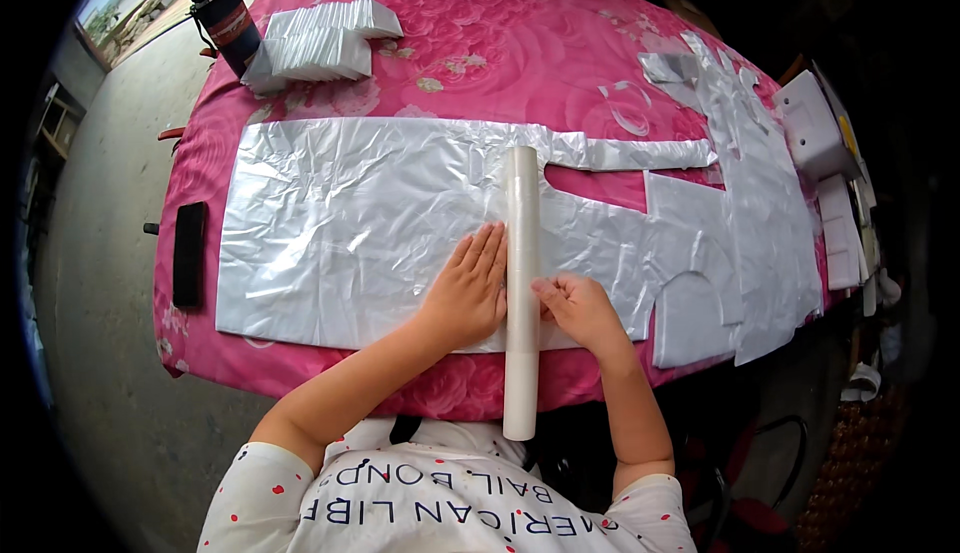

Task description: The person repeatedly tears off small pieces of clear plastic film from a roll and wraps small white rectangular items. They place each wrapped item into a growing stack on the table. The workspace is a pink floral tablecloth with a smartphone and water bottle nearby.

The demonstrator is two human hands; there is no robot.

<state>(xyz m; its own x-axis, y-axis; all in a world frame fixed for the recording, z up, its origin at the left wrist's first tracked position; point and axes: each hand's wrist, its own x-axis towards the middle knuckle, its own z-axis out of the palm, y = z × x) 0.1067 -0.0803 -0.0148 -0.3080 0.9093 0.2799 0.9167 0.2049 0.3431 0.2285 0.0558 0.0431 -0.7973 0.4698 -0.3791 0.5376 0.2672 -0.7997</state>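
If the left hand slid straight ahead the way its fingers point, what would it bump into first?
Probably nothing solid soon. The left hand lies flat on the silvery plastic sheet, fingers pointing away from the person beside the white roll. Ahead lies more sheet, then pink flowered tablecloth. The way looks free.

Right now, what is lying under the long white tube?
Under the white tube is a silver plastic sheet, spread over the pink flowered cloth. The table below is covered, so it cannot be seen.

The person wears a white short-sleeved shirt (440,503) dotted with small red specks, grey lettering printed across its chest; both forearms are bare.
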